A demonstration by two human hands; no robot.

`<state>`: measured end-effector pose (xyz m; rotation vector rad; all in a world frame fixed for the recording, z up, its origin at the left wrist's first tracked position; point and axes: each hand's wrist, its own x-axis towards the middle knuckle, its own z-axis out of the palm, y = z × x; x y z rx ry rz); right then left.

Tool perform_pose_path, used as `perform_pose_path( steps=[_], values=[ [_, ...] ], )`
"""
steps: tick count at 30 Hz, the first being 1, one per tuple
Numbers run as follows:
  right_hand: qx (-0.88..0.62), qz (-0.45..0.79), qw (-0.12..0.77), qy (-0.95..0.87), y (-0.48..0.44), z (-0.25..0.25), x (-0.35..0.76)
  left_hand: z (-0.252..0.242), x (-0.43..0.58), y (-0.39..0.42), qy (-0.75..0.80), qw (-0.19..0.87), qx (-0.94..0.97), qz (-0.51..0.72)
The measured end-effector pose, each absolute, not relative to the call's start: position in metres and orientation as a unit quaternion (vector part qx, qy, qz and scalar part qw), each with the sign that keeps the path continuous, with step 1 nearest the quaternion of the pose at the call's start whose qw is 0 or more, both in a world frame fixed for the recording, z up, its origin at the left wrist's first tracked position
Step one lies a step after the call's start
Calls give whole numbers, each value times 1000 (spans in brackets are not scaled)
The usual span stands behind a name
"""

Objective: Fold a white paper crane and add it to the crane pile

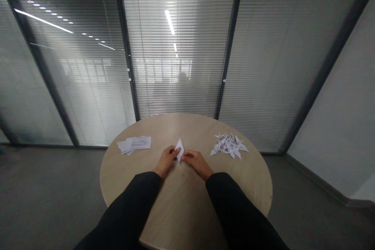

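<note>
Over a round table [184, 207] before blinds [181, 97], left grip [166, 159] and right grip [198, 163] hold paper [180, 148].

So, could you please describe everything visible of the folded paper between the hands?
The folded paper is white and diamond-shaped, longer than wide, with pointed top and bottom ends; finer creases are too small to tell. The left hand grips its left side, thumb on its face; the right hand appears to touch its lower right edge. It is over the round table.
</note>
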<state>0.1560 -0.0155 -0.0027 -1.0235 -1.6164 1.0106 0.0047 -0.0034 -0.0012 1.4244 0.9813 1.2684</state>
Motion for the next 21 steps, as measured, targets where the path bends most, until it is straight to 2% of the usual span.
perform_pose_path(
  steps=[10,21],
  values=[
    [-396,424,445,-682,-20,-1,154,6,4,-11,396,536,542,512],
    [-386,431,452,-679,-18,-1,152,2,4,-9,394,537,551,503]
  ],
)
